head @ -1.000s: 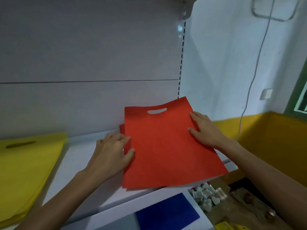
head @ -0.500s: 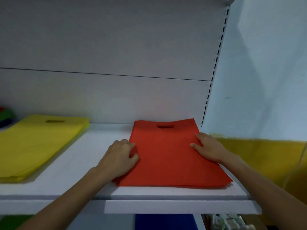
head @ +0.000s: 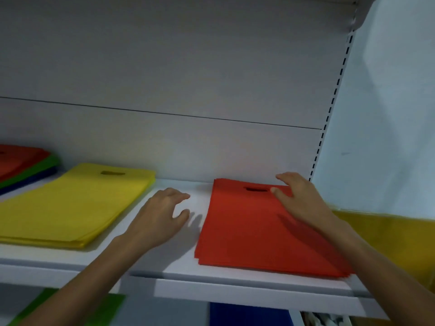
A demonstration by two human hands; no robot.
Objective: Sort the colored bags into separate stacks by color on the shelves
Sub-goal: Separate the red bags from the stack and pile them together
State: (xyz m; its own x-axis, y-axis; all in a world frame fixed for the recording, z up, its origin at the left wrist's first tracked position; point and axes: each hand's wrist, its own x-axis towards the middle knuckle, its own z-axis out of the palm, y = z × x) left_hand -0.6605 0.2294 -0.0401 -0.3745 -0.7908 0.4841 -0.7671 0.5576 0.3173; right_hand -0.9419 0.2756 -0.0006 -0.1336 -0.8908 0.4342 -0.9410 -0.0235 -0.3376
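A stack of red bags [head: 254, 229] lies flat at the right end of the white shelf [head: 179, 267], handle slots toward the back panel. My right hand [head: 299, 198] rests open on the stack's far right corner, fingers spread beside the slot. My left hand [head: 162, 215] hovers just left of the red stack with fingers loosely spread, holding nothing and apart from the bags. A yellow stack [head: 70, 205] lies to the left. At the far left edge sits a mixed pile of red, green and blue bags [head: 26, 165].
The shelf's back panel [head: 164, 78] rises right behind the stacks, and a slotted upright [head: 329, 114] stands at the right. On the shelf below lie a green bag [head: 110, 307] and a blue bag [head: 249, 316]. A white-and-yellow wall [head: 388, 222] borders the right.
My left hand has lifted off the red stack's left edge and now sits beside it. My right hand slid toward the stack's back corner. The view has swung left, revealing the mixed pile.
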